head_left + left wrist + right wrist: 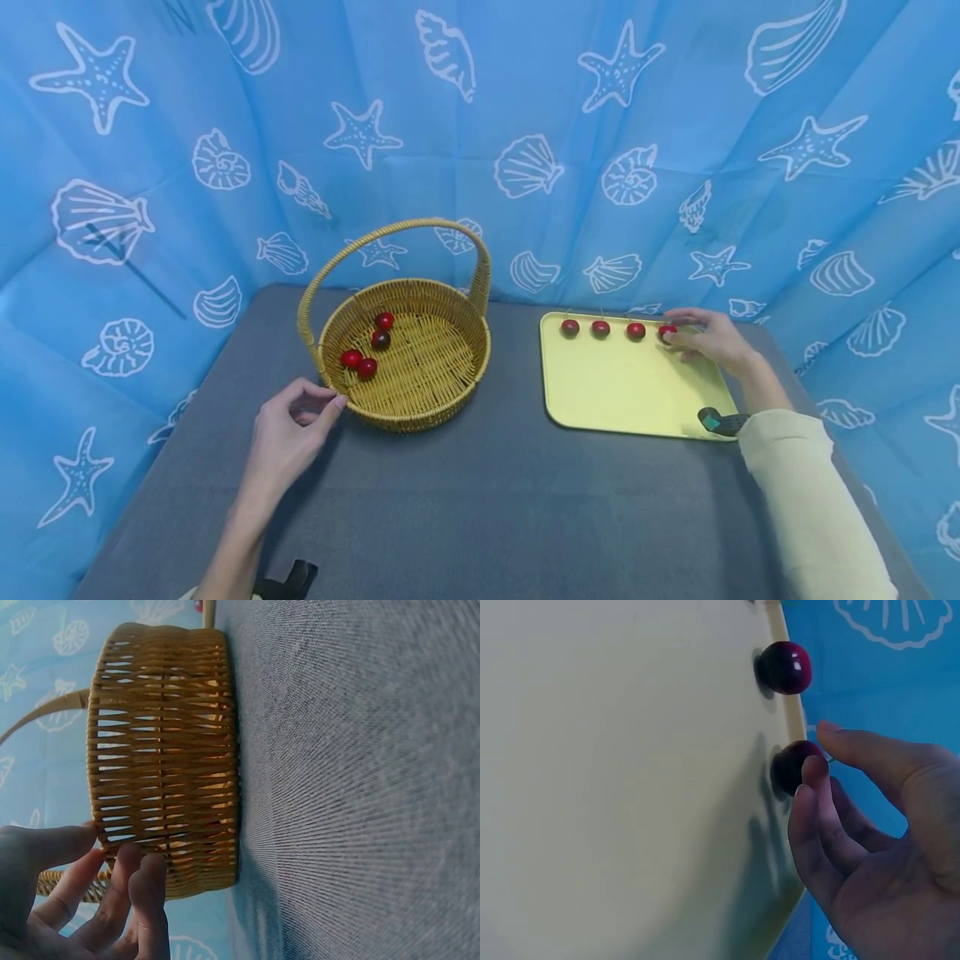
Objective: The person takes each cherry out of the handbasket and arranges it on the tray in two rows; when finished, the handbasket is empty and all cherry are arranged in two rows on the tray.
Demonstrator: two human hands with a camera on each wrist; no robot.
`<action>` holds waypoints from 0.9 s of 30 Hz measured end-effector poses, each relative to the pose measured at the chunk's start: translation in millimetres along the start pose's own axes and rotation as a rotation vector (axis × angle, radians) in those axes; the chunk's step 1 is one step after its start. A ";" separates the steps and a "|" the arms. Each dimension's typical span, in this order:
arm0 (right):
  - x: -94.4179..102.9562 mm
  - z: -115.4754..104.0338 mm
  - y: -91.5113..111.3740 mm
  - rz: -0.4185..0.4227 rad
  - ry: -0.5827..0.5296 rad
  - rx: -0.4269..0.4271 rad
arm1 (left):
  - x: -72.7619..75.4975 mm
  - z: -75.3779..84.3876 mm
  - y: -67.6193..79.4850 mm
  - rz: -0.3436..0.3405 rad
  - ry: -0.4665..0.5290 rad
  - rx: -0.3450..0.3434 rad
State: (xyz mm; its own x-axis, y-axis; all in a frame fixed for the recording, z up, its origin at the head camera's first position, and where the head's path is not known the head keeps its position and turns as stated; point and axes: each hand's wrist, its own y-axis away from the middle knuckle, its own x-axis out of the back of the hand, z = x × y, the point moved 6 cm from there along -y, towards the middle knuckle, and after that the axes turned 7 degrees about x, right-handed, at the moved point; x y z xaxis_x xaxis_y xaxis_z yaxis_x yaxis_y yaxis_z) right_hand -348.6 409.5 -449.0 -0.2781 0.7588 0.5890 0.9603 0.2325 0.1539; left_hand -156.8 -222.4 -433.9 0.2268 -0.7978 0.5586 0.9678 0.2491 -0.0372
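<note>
My left hand (294,429) pinches the near-left rim of a round wicker basket (457,404) with a tall arched handle. In the left wrist view the thumb and fingers meet at the rim of the basket (161,757). Inside lie several dark red cherries (367,368), toward the left. My right hand (708,340) is at the far right of a pale yellow tray (622,387), around the rightmost cherry (786,769) of a row. One fingertip overlaps that cherry in the right wrist view, while the thumb stands apart from it. The cherry sits on the tray.
Other cherries (600,329) with stems line the tray's far edge. A grey cloth (487,517) covers the table. Behind and at the sides hangs a blue curtain (465,125) with shells and starfish. The basket's handle (405,223) rises above its rim.
</note>
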 end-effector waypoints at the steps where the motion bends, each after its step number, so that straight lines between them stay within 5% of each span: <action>1: 0.8 -1.3 0.2 -0.004 0.004 0.004 | 0.0 0.0 0.0 0.000 -0.001 0.000; 13: -4.0 -26.9 -1.7 -0.021 0.080 0.055 | 0.5 -0.1 -0.3 -0.018 -0.009 0.023; 27: -34.0 -83.6 -4.8 -0.032 0.009 0.129 | 0.0 -1.4 -1.6 -0.017 -0.005 0.029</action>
State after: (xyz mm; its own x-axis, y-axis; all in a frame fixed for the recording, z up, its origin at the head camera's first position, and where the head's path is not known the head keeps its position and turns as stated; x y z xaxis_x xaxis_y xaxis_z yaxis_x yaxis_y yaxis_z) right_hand -342.1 331.7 -403.5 -0.3077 0.7444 0.5927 0.9403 0.3333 0.0696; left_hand -158.1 -223.5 -435.1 0.2099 -0.7990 0.5635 0.9679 0.2513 -0.0042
